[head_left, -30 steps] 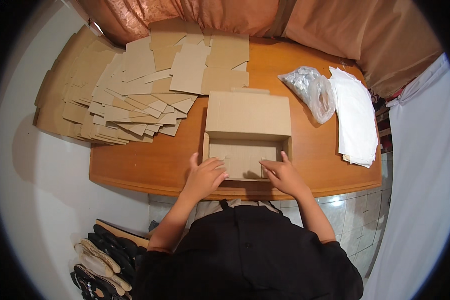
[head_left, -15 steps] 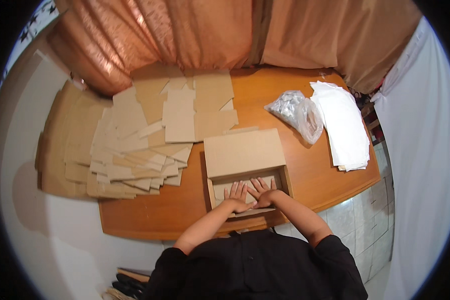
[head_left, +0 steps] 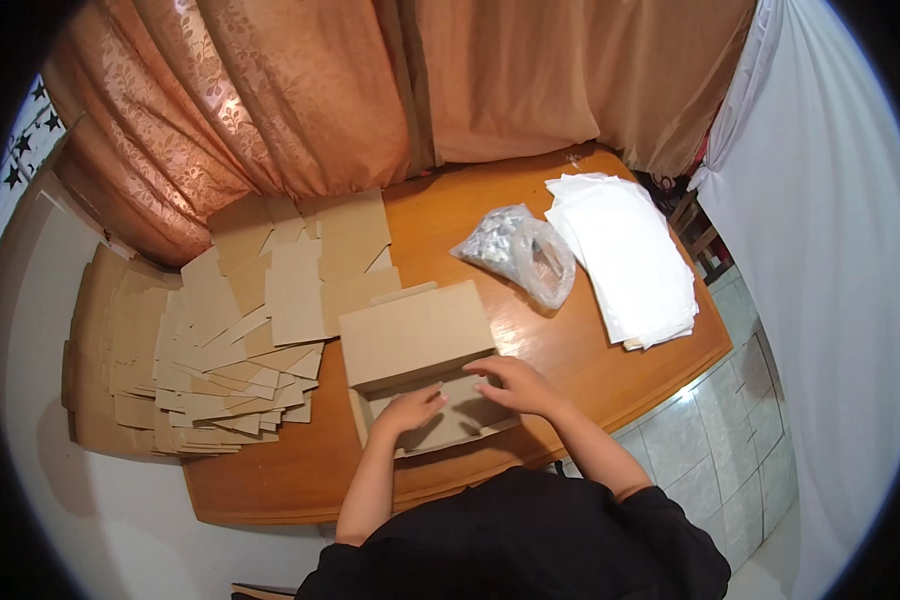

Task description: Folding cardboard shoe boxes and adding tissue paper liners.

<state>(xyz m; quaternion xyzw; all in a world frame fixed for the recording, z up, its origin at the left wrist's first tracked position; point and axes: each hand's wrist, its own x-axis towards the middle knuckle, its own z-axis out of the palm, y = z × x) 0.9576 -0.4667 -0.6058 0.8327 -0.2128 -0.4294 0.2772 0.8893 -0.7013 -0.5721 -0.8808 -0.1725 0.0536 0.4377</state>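
Observation:
A brown cardboard box (head_left: 418, 334) stands at the table's front edge with its lid raised and leaning back. Only bare cardboard shows inside it, partly hidden by my hands and their shadows. My left hand (head_left: 410, 408) hovers over the left part of the box, fingers loosely curved and pointing right. Over the right side is my right hand (head_left: 518, 386), its fingers bent and spread, the tips pointing left. I see nothing in either hand. Whether either one touches the box walls, I cannot tell.
Flat cardboard box blanks (head_left: 205, 340) lie in overlapping piles on the left. Behind the box to the right sits a clear plastic bag (head_left: 518, 252) of small silvery pieces. White paper sheets (head_left: 630, 265) are stacked beyond it, near the right edge of the wooden table (head_left: 270, 492).
Both hands have lifted from the box floor, where they lay flat and close together, and moved apart toward its sides. The whole view has shifted and turned.

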